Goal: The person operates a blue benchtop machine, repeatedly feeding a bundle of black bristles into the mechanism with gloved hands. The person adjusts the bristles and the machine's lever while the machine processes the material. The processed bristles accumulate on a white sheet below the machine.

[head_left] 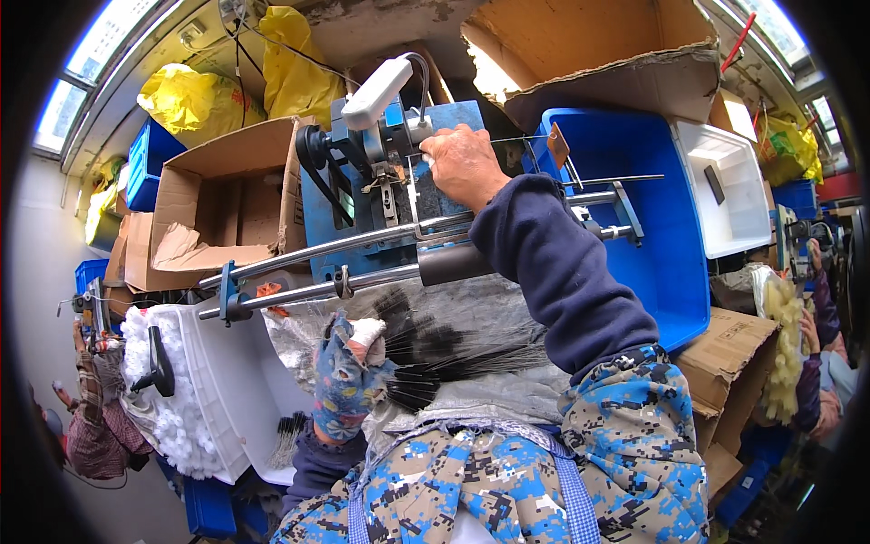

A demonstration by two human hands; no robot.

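My right hand [464, 165] reaches onto a blue bench machine [349, 195], fingers bent and closed by its spindle head. What they grip is hidden; a thin wire [526, 138] extends to the right beyond the hand. My left hand [352, 358], in a patterned cloth covering with white wrapping at the fingers, is curled low over my lap. Against it lies a bundle of thin wire brushes with black bristles [426, 374], spread on a grey plastic sheet [494, 304]. Whether the left fingers hold any brush is hidden.
Two steel rods [367, 238] cross in front of me. A blue bin [666, 263] stands right, a cardboard box [227, 195] left. A white bin [249, 363] with several dark brushes is at my lower left. Other people work at both sides.
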